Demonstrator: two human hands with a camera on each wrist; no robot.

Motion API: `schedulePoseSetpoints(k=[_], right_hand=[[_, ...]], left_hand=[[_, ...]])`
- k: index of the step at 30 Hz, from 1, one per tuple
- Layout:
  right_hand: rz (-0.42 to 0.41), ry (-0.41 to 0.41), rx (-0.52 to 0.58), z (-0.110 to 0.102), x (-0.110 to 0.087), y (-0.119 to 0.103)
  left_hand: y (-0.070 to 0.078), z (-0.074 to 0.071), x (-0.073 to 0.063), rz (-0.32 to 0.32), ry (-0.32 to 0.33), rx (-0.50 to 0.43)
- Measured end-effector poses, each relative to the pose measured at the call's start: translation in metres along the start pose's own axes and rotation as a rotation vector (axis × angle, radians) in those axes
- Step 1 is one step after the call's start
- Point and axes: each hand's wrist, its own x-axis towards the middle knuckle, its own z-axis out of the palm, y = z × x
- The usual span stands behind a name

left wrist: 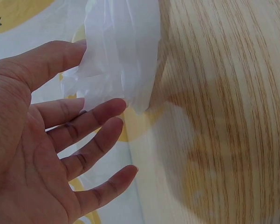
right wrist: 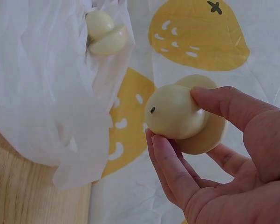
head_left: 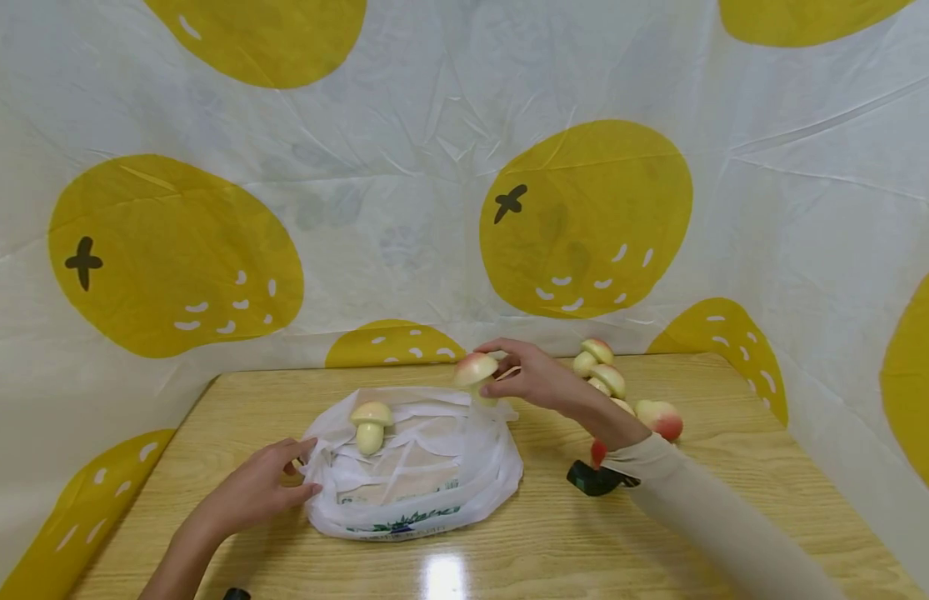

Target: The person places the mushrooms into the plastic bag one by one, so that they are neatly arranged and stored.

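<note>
My right hand pinches a toy mushroom between thumb and fingers, above the far right rim of a white plastic bag. In the right wrist view, the mushroom's pale rounded stem faces the camera. Another toy mushroom, with a pinkish-yellow cap, lies in the opened bag. At the bag's left side is my left hand, its thumb and index finger apart and touching the plastic. The left wrist view shows the other fingers spread and relaxed beside the bag.
Several more toy mushrooms and a yellow-red toy fruit lie on the wooden table at right, partly behind my right forearm. A dark green object lies nearer. Behind the table hangs a fruit-patterned cloth.
</note>
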Motion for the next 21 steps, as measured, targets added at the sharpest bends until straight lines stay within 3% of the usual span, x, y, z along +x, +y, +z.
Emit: schedulePoseSetpoints(k=[9,21], right_hand=[[-0.014,-0.010,0.052,0.009,0.008,-0.002],[0.008,-0.009,0.040,0.022,0.019,-0.005]], left_hand=[[0.000,0.000,-0.001,0.012,0.001,-0.001],[-0.001,0.000,0.003,-0.016,0.011,-0.003]])
